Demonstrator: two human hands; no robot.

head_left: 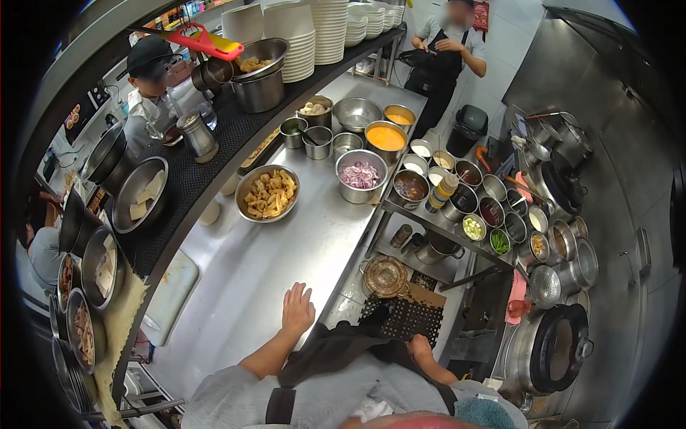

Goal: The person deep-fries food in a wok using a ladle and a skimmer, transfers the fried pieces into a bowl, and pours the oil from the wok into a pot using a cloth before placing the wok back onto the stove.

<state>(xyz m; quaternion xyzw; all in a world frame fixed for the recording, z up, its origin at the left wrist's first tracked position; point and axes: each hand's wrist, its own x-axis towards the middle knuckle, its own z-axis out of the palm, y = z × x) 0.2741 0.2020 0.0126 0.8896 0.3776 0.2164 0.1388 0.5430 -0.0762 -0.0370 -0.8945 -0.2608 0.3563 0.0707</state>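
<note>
Counter of smooth, glossy metal. Left hand palm down near its edge, fingers fanned, grip released; whether palm bears on the surface, cannot tell. Right hand curled beside the dark apron — cannot tell if it grasps cloth. Best practice, in judgement: palm flat, weight light, slick metal being apt to slide. From left hand: round metal bowl, craggy golden pieces, nearly 12 o'clock, well apart; deeper bowl, purple onion slivers, 1 o'clock; pale slab-like board, 9 o'clock.
</note>
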